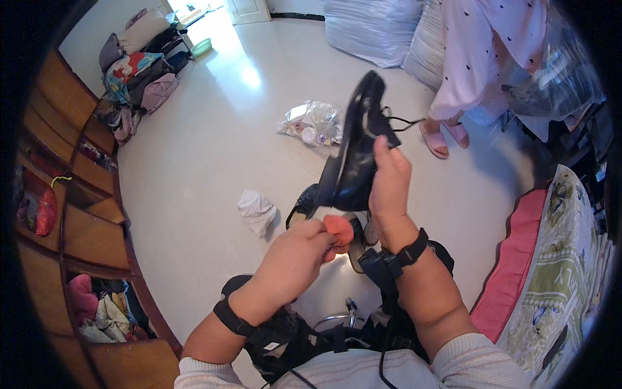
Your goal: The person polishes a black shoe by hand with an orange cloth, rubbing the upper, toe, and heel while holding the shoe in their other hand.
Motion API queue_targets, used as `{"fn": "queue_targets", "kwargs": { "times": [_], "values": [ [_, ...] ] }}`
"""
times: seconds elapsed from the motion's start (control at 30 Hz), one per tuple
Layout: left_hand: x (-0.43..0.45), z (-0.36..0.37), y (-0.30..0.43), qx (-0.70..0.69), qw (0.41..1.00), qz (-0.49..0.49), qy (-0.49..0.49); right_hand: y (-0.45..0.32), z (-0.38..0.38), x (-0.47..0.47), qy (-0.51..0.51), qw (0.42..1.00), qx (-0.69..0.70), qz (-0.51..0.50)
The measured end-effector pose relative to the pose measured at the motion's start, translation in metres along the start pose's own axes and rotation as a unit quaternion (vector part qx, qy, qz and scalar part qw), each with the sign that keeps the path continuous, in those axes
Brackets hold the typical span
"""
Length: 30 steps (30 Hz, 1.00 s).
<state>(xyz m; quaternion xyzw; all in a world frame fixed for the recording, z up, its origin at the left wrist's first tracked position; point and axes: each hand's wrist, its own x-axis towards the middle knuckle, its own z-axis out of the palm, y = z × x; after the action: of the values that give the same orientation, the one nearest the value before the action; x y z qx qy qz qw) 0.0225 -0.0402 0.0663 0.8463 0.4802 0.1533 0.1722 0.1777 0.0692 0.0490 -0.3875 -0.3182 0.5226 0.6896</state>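
A black leather lace-up shoe point(357, 165) is held up in front of me, its toe pointing away and its sole turned to the left. My right hand point(392, 185) grips it from the right side, thumb near the opening; a loose lace hangs out beyond. Just below the heel, my left hand point(301, 257) pinches a crumpled orange cloth point(338, 231), apart from the shoe. Partly hidden behind the hands, another dark shoe point(302, 204) rests on the floor.
A white crumpled cloth point(256, 211) and a clear plastic bag of small items point(313, 124) lie on the floor. Wooden cabinets point(92, 233) line the left. At right is a bed with a patterned cover point(546, 282). A person in pink slippers point(434, 141) stands near large wrapped bundles point(374, 34).
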Motion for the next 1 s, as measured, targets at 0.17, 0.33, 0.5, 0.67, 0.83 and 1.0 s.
{"fn": "queue_targets", "kwargs": {
  "times": [0.17,0.33,0.5,0.67,0.83,1.0],
  "values": [
    [0.013,0.011,-0.042,-0.474,0.834,-0.275,0.058,0.008,-0.012,0.023,0.026,0.992,0.122,0.02],
    [0.04,0.033,-0.05,-0.683,0.685,-0.246,0.062,0.011,-0.006,0.014,0.007,0.987,0.141,0.077],
    [0.046,0.043,-0.052,-0.765,0.589,-0.243,0.092,0.007,0.004,0.0,-0.038,0.989,0.081,0.116],
    [0.042,0.042,-0.053,-0.756,0.583,-0.256,0.154,0.007,0.004,-0.018,-0.211,0.964,-0.148,0.071],
    [0.042,0.036,-0.046,-0.756,0.581,-0.257,0.157,0.007,-0.001,-0.023,-0.298,0.93,-0.197,0.084],
    [0.032,0.052,-0.05,-0.745,0.616,-0.236,0.097,0.002,-0.005,-0.013,-0.182,0.961,-0.066,0.195]
  ]
}}
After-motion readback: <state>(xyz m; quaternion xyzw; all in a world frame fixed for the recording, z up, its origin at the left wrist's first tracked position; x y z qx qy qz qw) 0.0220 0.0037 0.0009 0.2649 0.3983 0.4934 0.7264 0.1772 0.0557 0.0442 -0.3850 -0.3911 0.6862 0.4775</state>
